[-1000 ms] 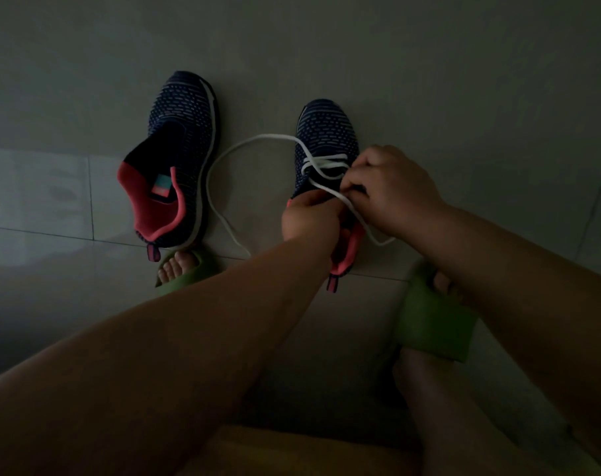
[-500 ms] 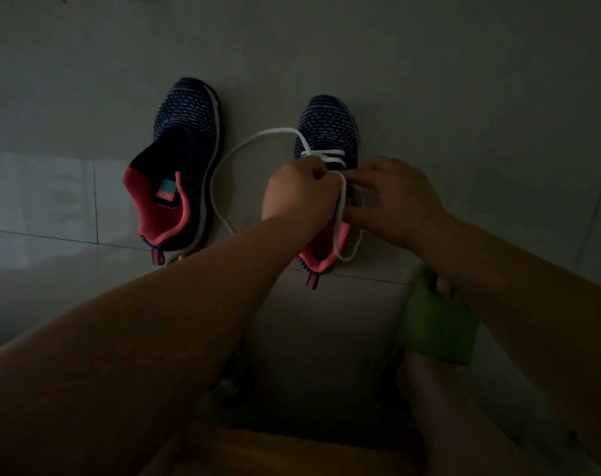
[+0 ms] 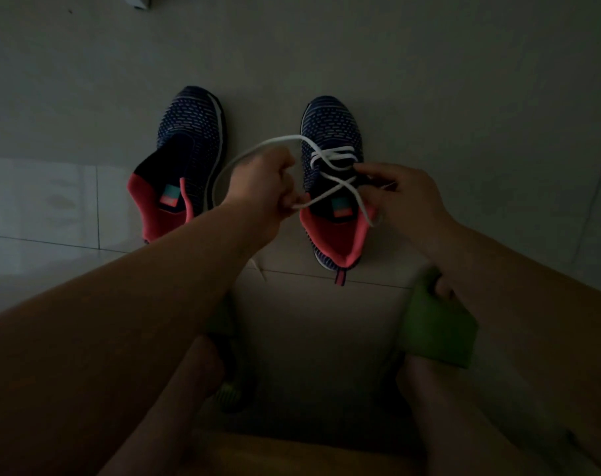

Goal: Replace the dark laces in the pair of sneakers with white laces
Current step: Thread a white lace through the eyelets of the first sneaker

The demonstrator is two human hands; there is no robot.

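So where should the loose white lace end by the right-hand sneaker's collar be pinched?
Near its free tip, where the white flat lace hangs clear over the coral collar of the navy knit sneaker, coming from the right: the right hand is beside it.

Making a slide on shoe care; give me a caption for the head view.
Both hands, left hand and right hand, thread a white lace through the right-side sneaker; the other sneaker sits unlaced.

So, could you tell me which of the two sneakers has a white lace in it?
The right sneaker, between the hands; a white lace crisscrosses it. The left sneaker has none.
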